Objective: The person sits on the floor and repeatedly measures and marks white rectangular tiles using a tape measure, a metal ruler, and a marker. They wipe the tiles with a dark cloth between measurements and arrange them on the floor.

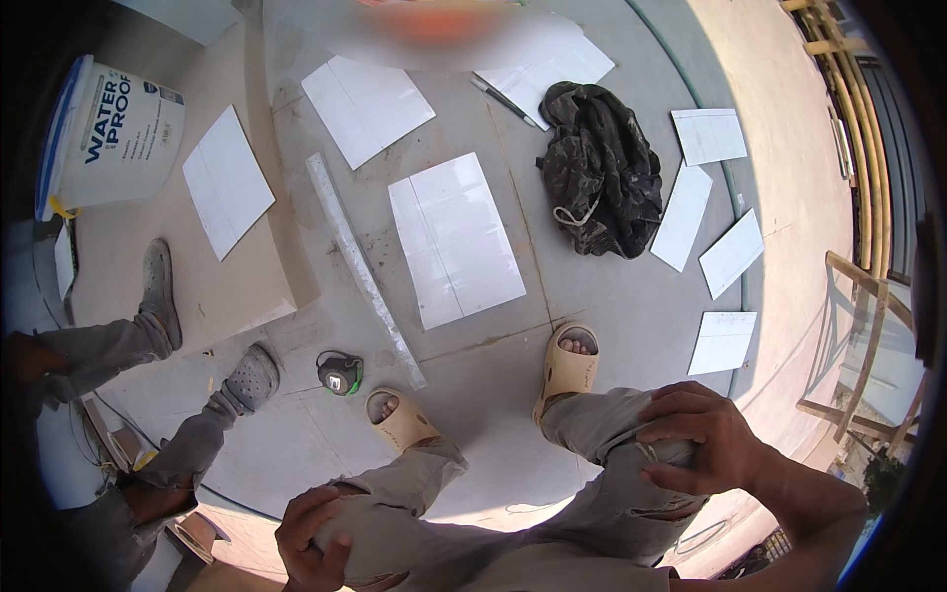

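Observation:
My right hand [698, 439] rests on my right knee, its fingers spread over the grey trousers and holding nothing. On my left knee lies my left hand [314, 538], with its fingers bent loosely over the cloth and the thumb apart. A large white tile [459, 240], marked with a thin line, lies on the floor beyond my feet. Left of it runs a long metal straightedge [360, 266]. A black and green tape measure [339, 373] sits by my left sandal [400, 422]. Neither hand touches these things.
Smaller white tiles [708, 136] lie at the right beside a crumpled black cloth or bag [602, 173]. More tiles [370, 107] are farther back, near a marker-like stick [508, 102]. A white bucket [123, 133] and another person's legs [192, 434] are at the left.

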The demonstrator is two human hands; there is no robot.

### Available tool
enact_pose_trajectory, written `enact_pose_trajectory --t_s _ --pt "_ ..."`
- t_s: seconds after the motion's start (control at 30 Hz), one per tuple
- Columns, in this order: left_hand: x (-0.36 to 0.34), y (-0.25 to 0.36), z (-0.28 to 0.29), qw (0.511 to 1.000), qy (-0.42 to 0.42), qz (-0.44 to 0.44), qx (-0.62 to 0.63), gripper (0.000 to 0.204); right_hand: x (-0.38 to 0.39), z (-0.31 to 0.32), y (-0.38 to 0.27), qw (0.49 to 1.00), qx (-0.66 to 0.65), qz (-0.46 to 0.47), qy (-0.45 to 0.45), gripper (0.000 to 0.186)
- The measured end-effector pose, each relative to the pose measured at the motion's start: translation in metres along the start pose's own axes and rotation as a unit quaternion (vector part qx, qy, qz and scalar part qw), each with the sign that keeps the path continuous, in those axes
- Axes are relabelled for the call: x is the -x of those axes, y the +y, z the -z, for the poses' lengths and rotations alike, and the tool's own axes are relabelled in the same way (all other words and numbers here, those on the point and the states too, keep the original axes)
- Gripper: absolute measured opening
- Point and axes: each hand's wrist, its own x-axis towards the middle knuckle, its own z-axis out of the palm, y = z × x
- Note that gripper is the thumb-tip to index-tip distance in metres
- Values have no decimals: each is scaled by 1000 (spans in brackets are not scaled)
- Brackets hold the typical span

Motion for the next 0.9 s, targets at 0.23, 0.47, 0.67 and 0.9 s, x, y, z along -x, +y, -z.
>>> enact_pose_trajectory --t_s 0.23,0.47,0.67,0.9 --pt "44 18 -5 996 -66 51 -26 27 44 -15 -9 999 10 27 -13 13" --pt "182 36 -97 940 -29 270 -205 43 102 -81 -11 986 130 2 -107 23" --pt "314 9 -157 880 -343 290 -153 52 130 -125 -44 945 276 -84 -157 36" --pt "382 19 -192 907 -390 126 -95 58 187 -166 -86 910 221 -269 -223 48"
